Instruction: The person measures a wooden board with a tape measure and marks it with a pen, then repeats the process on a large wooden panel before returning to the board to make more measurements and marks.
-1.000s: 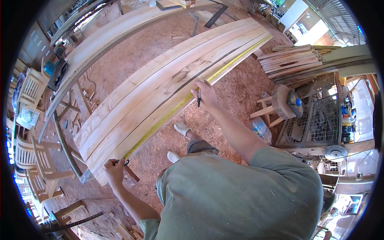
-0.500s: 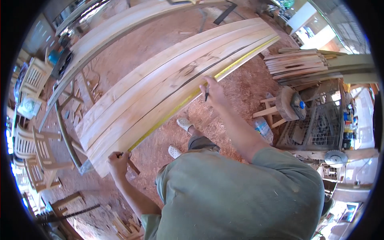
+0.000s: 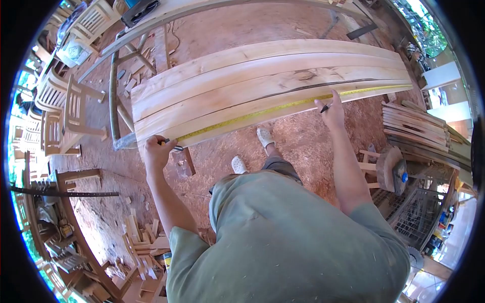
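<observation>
Several long pale wooden planks (image 3: 262,76) lie side by side on a stand. A yellow tape measure (image 3: 252,115) runs along the nearest plank's front edge. My left hand (image 3: 155,153) pinches the tape's end at the left end of the planks. My right hand (image 3: 333,112) holds a dark pen (image 3: 325,107) with its tip against the tape further right. My green shirt fills the lower frame, and my two feet in pale shoes (image 3: 263,136) stand on sawdust below the planks.
Wooden chairs (image 3: 63,108) stand at the left. Another long board (image 3: 212,7) lies beyond the planks. A stack of timber (image 3: 411,123), a stump stool (image 3: 389,169) and a wire cage (image 3: 422,212) sit at the right. Offcuts (image 3: 144,242) litter the floor lower left.
The view has swung so the planks now lie nearly level. My right hand with the pen has moved further along the tape, away from my left hand, which still holds the tape's end.
</observation>
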